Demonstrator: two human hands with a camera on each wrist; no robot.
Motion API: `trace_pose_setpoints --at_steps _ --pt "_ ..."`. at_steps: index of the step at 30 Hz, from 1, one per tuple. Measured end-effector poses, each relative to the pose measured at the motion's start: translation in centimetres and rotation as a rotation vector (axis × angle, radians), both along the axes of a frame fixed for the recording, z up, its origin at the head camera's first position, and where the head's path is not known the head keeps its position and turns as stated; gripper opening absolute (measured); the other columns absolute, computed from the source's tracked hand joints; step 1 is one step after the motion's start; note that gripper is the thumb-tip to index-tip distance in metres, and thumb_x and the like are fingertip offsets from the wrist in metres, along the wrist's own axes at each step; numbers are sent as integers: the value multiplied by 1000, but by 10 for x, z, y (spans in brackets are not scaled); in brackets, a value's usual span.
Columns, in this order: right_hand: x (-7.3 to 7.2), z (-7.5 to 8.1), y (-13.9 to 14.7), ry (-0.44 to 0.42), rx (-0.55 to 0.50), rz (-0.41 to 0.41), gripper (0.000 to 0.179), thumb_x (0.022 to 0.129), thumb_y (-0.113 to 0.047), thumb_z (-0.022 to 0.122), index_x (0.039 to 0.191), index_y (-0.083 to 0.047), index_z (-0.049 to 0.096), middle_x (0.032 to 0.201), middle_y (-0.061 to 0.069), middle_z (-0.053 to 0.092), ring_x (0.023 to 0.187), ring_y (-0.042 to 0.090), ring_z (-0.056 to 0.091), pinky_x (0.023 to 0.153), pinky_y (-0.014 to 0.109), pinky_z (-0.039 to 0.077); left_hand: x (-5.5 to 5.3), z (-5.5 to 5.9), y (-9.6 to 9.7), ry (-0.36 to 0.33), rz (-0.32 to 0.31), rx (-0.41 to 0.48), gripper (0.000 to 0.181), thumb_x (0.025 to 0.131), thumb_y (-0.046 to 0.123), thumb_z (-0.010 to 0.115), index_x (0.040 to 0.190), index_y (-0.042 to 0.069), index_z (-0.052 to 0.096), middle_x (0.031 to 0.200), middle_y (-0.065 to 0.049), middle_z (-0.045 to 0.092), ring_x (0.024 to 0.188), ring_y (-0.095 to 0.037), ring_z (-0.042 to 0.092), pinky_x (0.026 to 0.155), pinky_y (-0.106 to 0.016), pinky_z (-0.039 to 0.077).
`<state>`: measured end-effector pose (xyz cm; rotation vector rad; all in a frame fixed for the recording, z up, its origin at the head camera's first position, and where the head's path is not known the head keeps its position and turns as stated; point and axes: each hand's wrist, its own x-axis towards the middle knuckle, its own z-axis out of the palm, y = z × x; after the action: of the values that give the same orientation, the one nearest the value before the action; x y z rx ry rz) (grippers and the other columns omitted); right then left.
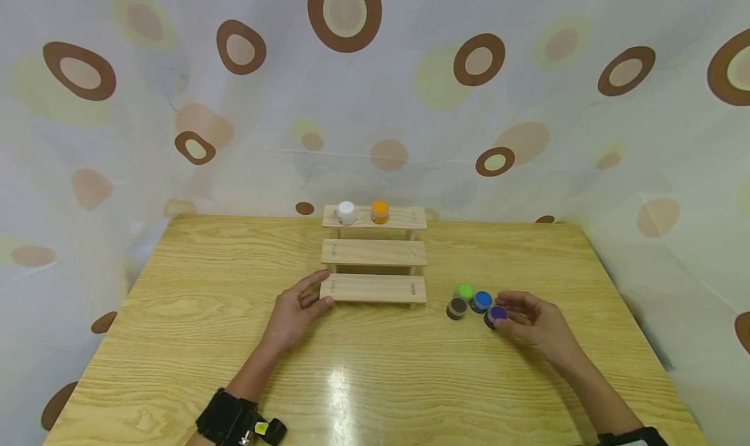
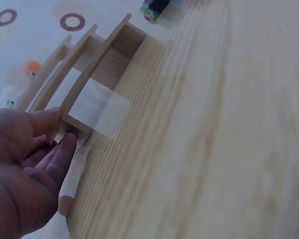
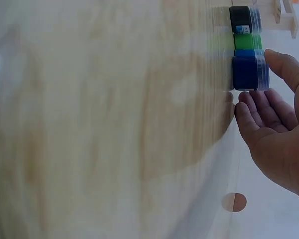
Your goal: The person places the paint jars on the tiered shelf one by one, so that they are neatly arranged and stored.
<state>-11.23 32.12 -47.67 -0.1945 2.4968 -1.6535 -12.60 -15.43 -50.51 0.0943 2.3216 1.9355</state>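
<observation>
A three-step wooden display stand [image 1: 373, 288] stands at the back middle of the table. My left hand [image 1: 295, 312] holds the left end of its lowest step, thumb at the front edge and fingers behind it. In the left wrist view the thumb [image 2: 46, 121] lies against the board's end. To the right, my right hand [image 1: 541, 325] is beside a small purple-lidded paint jar [image 1: 495, 316], thumb and fingers spread around its near side. In the right wrist view that dark blue jar [image 3: 245, 72] stands upright between thumb and fingers, which are not closed on it.
Beside the purple-lidded jar stand a blue-lidded jar [image 1: 482, 301], a green-lidded jar [image 1: 465, 292] and a dark brown jar [image 1: 457, 308]. On the top step are a white jar [image 1: 346, 213] and an orange jar [image 1: 379, 212]. A patterned cloth [image 1: 263, 120] hangs behind the table.
</observation>
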Motion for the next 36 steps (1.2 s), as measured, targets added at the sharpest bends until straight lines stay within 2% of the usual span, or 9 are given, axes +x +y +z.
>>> trace_pose_setpoints --at_steps 6,16,26,36 --pt "-1 -1 1 -13 30 21 58 97 -15 81 144 7 56 142 29 59 117 -4 62 100 12 50 0 -2 0 -1 0 -1 56 101 13 74 154 21 57 162 -14 47 137 -33 58 99 -39 60" --pt "0 -1 -1 -2 31 22 56 96 -13 82 142 7 58 140 29 60 116 -5 63 99 11 50 -2 -2 -2 27 -9 -25 56 101 18 75 154 21 57 166 -11 42 142 -38 52 106 -50 54" --pt "0 -4 -1 2 15 23 48 95 -11 82 136 6 62 135 27 62 115 1 65 99 13 52 -2 -3 -2 24 -5 -25 56 101 17 75 154 22 57 166 -12 41 142 -38 52 104 -48 55" --pt "1 -4 -2 -2 24 -5 46 95 -13 82 134 5 65 135 28 62 114 -2 66 97 14 53 -1 -2 -2 23 -10 -20 55 102 17 74 154 22 57 167 -11 39 143 -38 51 105 -48 55"
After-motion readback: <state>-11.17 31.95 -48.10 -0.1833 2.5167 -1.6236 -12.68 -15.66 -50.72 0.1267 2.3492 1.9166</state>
